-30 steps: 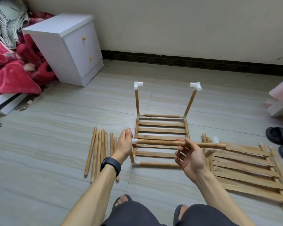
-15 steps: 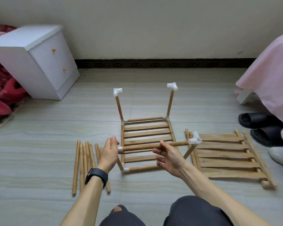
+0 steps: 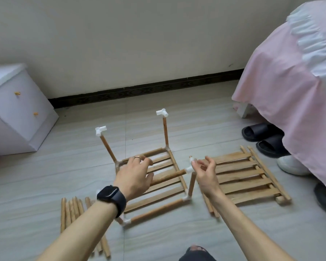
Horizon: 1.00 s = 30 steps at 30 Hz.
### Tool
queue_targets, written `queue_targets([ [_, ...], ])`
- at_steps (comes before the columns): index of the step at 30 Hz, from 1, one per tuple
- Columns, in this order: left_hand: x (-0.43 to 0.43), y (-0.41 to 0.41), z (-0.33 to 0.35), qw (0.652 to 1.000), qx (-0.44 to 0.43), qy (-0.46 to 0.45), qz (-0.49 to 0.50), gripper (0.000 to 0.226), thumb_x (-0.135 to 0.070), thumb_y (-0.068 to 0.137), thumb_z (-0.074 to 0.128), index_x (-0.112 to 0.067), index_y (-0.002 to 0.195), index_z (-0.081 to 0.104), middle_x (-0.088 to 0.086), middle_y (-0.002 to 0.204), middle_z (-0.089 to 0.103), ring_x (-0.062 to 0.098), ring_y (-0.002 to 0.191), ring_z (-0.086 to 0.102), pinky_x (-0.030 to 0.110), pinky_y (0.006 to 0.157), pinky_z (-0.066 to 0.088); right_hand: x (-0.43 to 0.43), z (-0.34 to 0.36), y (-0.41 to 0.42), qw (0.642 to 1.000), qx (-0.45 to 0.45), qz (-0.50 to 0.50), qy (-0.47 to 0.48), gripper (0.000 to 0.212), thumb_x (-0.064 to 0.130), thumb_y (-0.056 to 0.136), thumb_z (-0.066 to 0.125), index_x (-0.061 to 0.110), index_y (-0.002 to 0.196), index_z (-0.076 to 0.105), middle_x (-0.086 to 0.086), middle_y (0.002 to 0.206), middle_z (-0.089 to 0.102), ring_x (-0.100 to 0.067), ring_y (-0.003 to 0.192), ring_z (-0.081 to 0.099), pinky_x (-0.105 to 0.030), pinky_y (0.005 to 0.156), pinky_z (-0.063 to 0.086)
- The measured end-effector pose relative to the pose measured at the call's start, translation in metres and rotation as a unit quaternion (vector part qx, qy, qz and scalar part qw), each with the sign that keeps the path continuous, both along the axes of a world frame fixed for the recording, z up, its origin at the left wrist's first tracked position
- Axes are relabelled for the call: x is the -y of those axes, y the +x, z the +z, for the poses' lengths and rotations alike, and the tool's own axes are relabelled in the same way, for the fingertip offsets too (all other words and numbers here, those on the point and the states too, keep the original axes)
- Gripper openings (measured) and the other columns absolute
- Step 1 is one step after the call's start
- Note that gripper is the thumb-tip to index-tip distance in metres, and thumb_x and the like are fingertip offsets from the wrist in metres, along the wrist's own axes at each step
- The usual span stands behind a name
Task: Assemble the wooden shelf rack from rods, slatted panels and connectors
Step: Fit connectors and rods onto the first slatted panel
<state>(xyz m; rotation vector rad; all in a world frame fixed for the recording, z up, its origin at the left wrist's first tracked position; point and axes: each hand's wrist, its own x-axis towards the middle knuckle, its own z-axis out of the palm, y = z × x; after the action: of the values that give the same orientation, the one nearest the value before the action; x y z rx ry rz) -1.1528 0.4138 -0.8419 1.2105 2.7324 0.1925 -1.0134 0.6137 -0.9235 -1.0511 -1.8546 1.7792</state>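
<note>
cross rod point(image 3: 167, 177) now sits across the front of the rack frame point(image 3: 158, 205), white connector point(image 3: 189, 169) on its right end. half a second ago we held it up in both hands. left hand point(image 3: 134, 176) is spread over its left end, right hand point(image 3: 205, 172) loose and empty beside the connector. front rail looks done.

A home bedroom: a pink-sheeted bed point(image 3: 290, 87), a white nightstand point(image 3: 17, 113), slippers point(image 3: 262, 137) on the tiled floor point(image 3: 45, 185).

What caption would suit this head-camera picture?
Left hand over a rod, right hand at its connector, on the half-built rack; spare rods and panel alongside.
</note>
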Motion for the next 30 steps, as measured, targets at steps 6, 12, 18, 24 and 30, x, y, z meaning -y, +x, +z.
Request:
queue_targets([
  [6,-0.087,0.026,-0.017,0.989,0.068,-0.09,-0.093,0.045,-0.046,0.1,0.048,-0.023,0.139,0.047,0.005,0.132,0.058,0.026,0.119,0.054,0.042,0.097,0.049,-0.005,-0.032,-0.009,0.995,0.043,0.085,0.033,0.062,0.079,0.083,0.037,0.026,0.09,0.067,0.0,0.144,0.055,-0.015,0.141,0.041,-0.052,0.121,0.029],
  [12,-0.097,0.033,-0.064,0.987,0.129,-0.041,-0.086,0.032,-0.043,0.108,0.032,-0.017,0.12,0.046,0.007,0.105,0.065,0.027,0.088,0.06,0.044,0.074,0.051,-0.004,-0.039,-0.008,0.996,0.023,0.084,0.004,0.064,0.08,0.083,0.035,0.027,0.101,0.066,-0.009,0.108,0.073,-0.027,0.11,0.066,-0.048,0.107,0.044],
  [18,-0.087,0.016,-0.06,0.992,0.096,0.033,-0.077,0.024,-0.049,0.106,0.029,-0.03,0.094,0.037,-0.009,0.079,0.049,0.021,0.07,0.047,0.036,0.062,0.035,-0.004,-0.038,-0.009,0.996,-0.003,0.085,-0.013,0.076,0.098,0.072,0.037,0.03,0.098,0.059,0.0,0.137,0.048,-0.038,0.148,0.035,-0.063,0.117,0.032],
  [24,-0.08,0.017,-0.056,0.992,0.09,0.042,-0.078,0.03,-0.055,0.105,0.026,-0.031,0.092,0.039,-0.008,0.081,0.053,0.024,0.072,0.049,0.04,0.065,0.041,0.003,-0.036,-0.01,0.997,-0.001,0.082,-0.007,0.079,0.103,0.066,0.033,0.035,0.096,0.06,-0.001,0.114,0.051,-0.019,0.112,0.047,-0.065,0.108,0.04],
  [30,-0.08,0.018,-0.056,0.993,0.075,0.039,-0.085,0.033,-0.052,0.106,0.025,-0.025,0.096,0.041,0.001,0.087,0.063,0.03,0.078,0.057,0.041,0.067,0.044,0.009,-0.023,-0.008,0.996,0.025,0.078,0.018,0.109,0.105,0.064,0.022,0.027,0.134,0.052,-0.009,0.157,0.042,-0.026,0.149,0.034,-0.058,0.116,0.037],
])
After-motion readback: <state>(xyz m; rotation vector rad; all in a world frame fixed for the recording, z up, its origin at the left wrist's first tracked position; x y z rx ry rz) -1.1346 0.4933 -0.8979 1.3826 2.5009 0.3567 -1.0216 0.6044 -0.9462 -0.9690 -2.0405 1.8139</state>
